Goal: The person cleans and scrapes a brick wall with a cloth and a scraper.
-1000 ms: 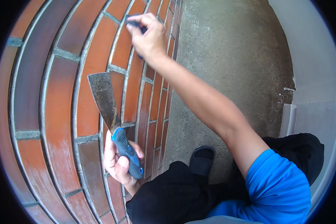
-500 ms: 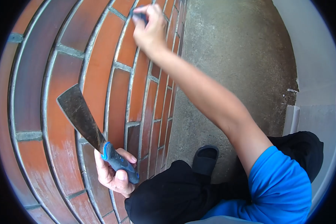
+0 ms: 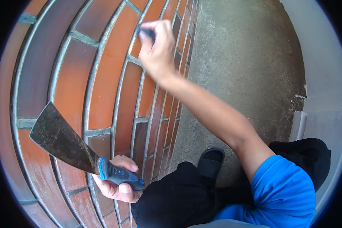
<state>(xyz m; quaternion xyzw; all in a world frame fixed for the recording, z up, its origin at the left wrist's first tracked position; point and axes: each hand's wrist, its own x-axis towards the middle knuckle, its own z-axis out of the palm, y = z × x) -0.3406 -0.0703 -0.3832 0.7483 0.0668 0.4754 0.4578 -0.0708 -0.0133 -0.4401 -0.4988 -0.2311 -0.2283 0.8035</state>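
Note:
My left hand (image 3: 122,193) is closed around the blue and grey handle of a putty knife (image 3: 66,140). Its broad, stained metal blade points up and left, in front of the brick wall (image 3: 106,79). Farther along, my right hand (image 3: 159,53) pinches a small dark object (image 3: 147,35) against or just over the bricks; its kind is not clear, and the fingers hide part of it. Grey mortar joints run between the orange and dark bricks, several of which carry whitish smears low on the wall.
A concrete floor (image 3: 247,57) runs along the wall's foot. On the right stands a pale grey panel or sheeting (image 3: 323,68), with white crumbs by its lower edge. My black-clothed knee (image 3: 171,197) and a dark slide sandal (image 3: 211,163) are close below.
My right hand has come lower in view along the wall with the dark object. The putty knife in my left hand has tipped further left and down. The whole view has shifted slightly.

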